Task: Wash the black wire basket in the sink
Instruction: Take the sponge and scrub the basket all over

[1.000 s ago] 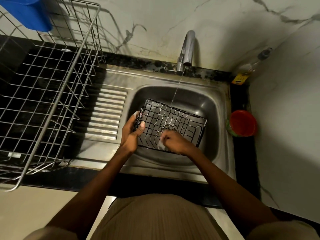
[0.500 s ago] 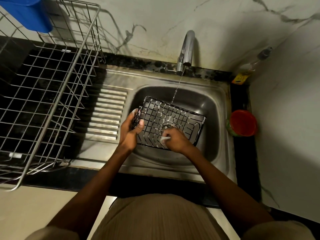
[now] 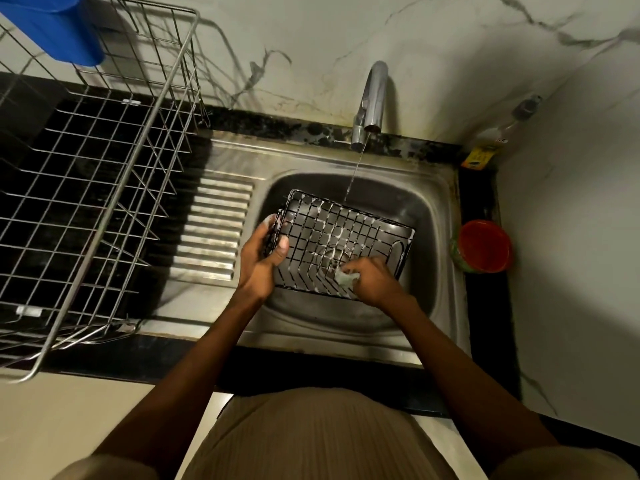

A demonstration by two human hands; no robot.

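Scrubbing stage. We see the black wire basket point(image 3: 337, 244) held tilted over the sink point(image 3: 440, 299), its grid streaked with white suds. The left hand point(image 3: 261, 259) grips the basket's left edge, thumb curled over the rim. The right hand point(image 3: 375, 280) pinches a pale scrub pad point(image 3: 346, 276) against the mesh near the lower right corner. A thin stream from the tap point(image 3: 372, 98) falls just at the basket's far edge. We judge soaping well advanced (though the underside is hidden); the next move calls for turning the basket under the water to rinse it.
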